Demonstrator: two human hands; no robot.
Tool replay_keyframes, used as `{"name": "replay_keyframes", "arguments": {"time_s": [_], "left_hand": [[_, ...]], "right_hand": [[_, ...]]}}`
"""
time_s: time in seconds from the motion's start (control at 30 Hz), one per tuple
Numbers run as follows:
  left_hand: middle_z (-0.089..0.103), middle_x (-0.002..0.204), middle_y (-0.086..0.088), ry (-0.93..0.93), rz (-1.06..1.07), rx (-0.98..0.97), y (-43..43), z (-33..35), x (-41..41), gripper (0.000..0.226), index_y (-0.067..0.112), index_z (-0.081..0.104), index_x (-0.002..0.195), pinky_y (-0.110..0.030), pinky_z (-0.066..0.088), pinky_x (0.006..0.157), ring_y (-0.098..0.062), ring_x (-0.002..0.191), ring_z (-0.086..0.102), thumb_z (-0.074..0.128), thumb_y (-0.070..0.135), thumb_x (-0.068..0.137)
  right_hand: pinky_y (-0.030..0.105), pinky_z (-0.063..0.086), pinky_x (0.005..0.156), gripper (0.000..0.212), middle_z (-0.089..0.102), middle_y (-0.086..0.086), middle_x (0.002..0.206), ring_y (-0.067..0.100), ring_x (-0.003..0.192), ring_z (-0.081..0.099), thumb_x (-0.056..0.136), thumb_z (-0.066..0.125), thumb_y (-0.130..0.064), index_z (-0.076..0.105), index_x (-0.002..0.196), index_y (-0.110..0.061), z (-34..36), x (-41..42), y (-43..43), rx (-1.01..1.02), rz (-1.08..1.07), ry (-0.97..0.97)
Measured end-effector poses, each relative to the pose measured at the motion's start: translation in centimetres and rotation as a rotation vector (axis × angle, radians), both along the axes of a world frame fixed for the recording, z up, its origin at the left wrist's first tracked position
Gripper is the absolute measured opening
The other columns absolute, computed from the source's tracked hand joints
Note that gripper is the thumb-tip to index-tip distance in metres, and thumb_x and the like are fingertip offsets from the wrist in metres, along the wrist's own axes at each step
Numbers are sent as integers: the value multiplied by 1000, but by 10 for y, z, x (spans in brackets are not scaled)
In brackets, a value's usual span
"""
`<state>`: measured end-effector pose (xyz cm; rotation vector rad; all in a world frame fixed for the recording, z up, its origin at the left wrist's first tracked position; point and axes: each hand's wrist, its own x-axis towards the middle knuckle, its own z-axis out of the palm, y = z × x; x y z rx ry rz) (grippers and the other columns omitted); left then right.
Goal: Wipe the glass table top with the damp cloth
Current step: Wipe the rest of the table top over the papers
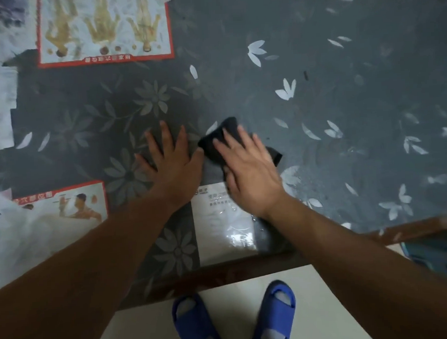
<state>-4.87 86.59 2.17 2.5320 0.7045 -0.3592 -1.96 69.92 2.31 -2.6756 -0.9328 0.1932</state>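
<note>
Posters (103, 28) lie under the glass at far left. Left hand (171, 169) rests flat on the table (341, 87), fingers (164, 136) spread wide, holding nothing. Just right of it, the dark cloth (213, 144) sits bunched under the right hand (248, 173), whose straight fingers (231, 140) press it down rather than curl round it. This looks like mid-wipe, close to the near edge. The next move probably calls for firm, even pressure, sweeping right and far across the glass.
</note>
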Motion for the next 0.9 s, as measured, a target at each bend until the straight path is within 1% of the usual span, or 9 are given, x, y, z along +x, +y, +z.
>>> {"name": "replay_keyframes", "arguments": {"time_s": [0.1, 0.2, 0.27, 0.4, 0.47, 0.57, 0.67, 0.73, 0.9], "left_hand": [[-10, 165, 2, -79, -12, 24, -2, 1, -7, 67, 36, 18, 153, -60, -15, 114, -26, 148, -20, 45, 43, 93], [-5, 165, -7, -109, -69, 95, -9, 3, -13, 66, 35, 25, 150, -65, -10, 113, -29, 150, -15, 50, 43, 89], [-1, 164, -12, -116, -123, 165, -25, 7, -16, 67, 34, 27, 149, -67, -7, 113, -30, 150, -10, 51, 47, 87], [-3, 164, -11, -53, -214, 202, -63, 9, -24, 75, 34, 15, 154, -64, -6, 114, -29, 150, -12, 45, 55, 89], [-13, 163, -9, 7, -213, 184, -71, 4, -24, 76, 34, 6, 155, -64, -8, 115, -27, 149, -19, 38, 57, 91], [-23, 161, -4, 57, -203, 144, -69, 0, -21, 80, 36, -1, 155, -63, -14, 113, -24, 146, -28, 23, 59, 82], [-25, 161, -2, 75, -195, 88, -69, 5, -20, 86, 36, 0, 155, -59, -18, 113, -21, 145, -30, 14, 58, 73], [-26, 161, -2, 86, -210, 81, -68, 10, -20, 90, 36, -1, 155, -58, -18, 113, -20, 144, -31, 11, 59, 69], [-21, 162, -2, 70, -218, 73, -66, 9, -19, 84, 38, 0, 154, -55, -21, 113, -18, 145, -29, 12, 51, 73]], "right_hand": [[50, 14, 124, 59, 34, 8, 159, 32, 151, 20, 92, 43, -19, 39, 151, -15, 1, 13, -53, -22, 33, 5], [53, 25, 120, 58, 39, 18, 155, 41, 147, 28, 89, 39, -16, 44, 147, -8, 0, 67, -108, 8, -212, 32], [46, 21, 122, 56, 35, 16, 157, 37, 149, 23, 92, 40, -15, 42, 148, -10, 4, 101, -145, 12, -343, 79], [37, 12, 124, 54, 32, 7, 161, 27, 152, 15, 98, 43, -18, 39, 151, -19, 12, 114, -212, 40, -608, 105], [44, 13, 124, 56, 35, 8, 159, 30, 152, 17, 95, 40, -24, 40, 151, -19, 10, 90, -207, 64, -697, 71], [58, 18, 119, 56, 43, 7, 154, 34, 149, 22, 92, 42, -22, 44, 148, -20, 5, 31, -149, 107, -463, 32], [52, 12, 123, 56, 37, 1, 158, 28, 152, 15, 95, 43, -24, 38, 150, -24, 0, -12, -115, 2, 12, 5], [49, 9, 124, 58, 34, 2, 159, 28, 153, 14, 95, 47, -22, 36, 152, -23, -4, 11, -133, -11, 63, -20], [52, 14, 123, 57, 29, 6, 162, 30, 153, 12, 98, 41, -24, 31, 154, -20, -4, 68, -131, 27, -492, 17]]}}
